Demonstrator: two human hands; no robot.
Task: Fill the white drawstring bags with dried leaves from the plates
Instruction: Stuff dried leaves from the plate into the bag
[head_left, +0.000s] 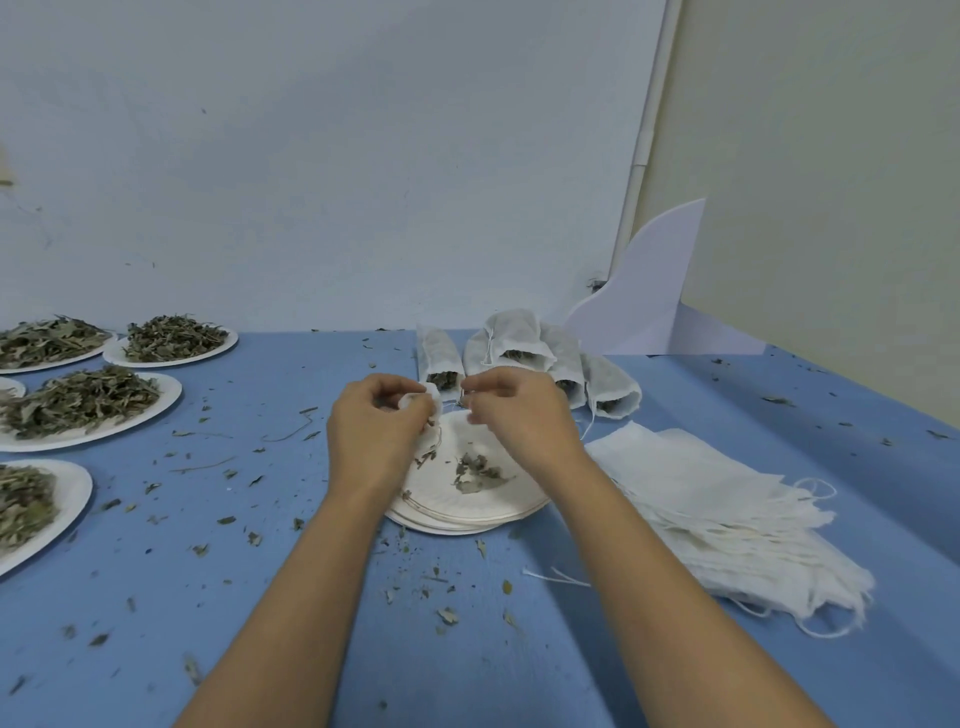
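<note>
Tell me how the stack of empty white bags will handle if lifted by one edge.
The stack of empty bags looks thin and frayed, so it is probably floppy and light. Its loosely fanned layers would likely slide apart.

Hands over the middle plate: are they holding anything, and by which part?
Left hand grips a white drawstring bag by its bunched top edge. Right hand pinches at the bag's mouth too; cloth or string, too fine to tell.
</note>
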